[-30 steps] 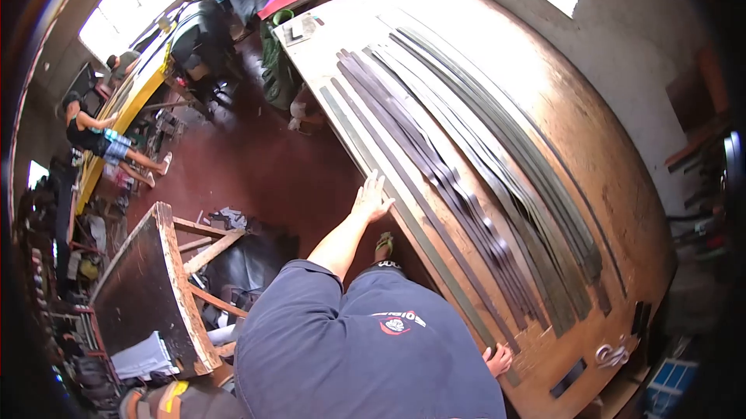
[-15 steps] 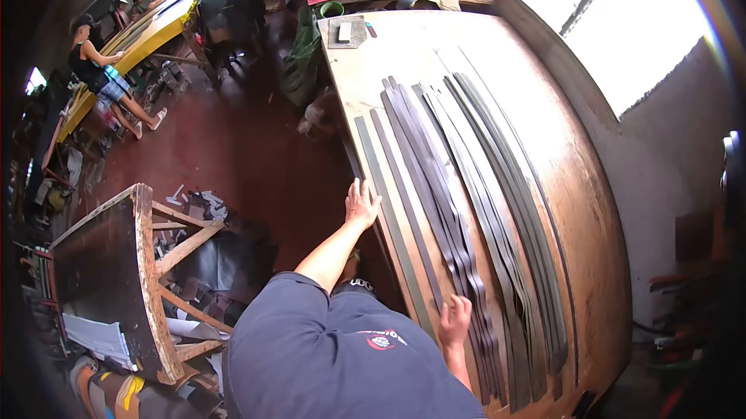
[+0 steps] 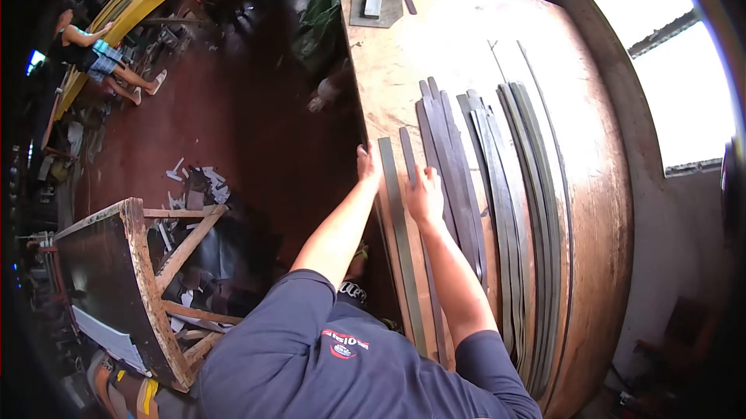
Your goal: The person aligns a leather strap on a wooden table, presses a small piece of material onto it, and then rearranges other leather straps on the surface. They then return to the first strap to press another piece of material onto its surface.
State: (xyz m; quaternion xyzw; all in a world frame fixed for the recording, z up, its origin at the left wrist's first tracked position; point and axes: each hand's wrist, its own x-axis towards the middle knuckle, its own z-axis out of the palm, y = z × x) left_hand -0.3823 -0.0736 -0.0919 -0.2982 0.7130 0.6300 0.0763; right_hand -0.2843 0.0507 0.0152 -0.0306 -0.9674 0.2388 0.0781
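Note:
Long dark leather-like strips lie lengthwise on a wooden table. My left hand [image 3: 368, 164] rests at the table's left edge beside the outermost grey-green strip [image 3: 396, 217]; its fingers look loosely apart, though partly hidden. Over the neighbouring narrow dark strip [image 3: 406, 144], my right hand [image 3: 425, 192] has its fingers curled and pressed together near the strip's far end. That strip runs beneath the hand and toward my body. Just right of this hand lies a bundle of purplish-grey strips [image 3: 453, 163].
More dark strip bundles [image 3: 505, 194] [image 3: 540, 186] lie farther right on the wooden table [image 3: 594, 225]. A whitish block [image 3: 373, 3] on a grey plate and a small blue-tipped tool [image 3: 409, 3] are at the far end. A wooden frame [image 3: 148, 287] stands left; another person [image 3: 93, 50] works beyond.
My right hand has moved up and away from my body to the narrow strip near its far end. My left hand has shifted slightly along the table edge and turned sideways. The view has shifted.

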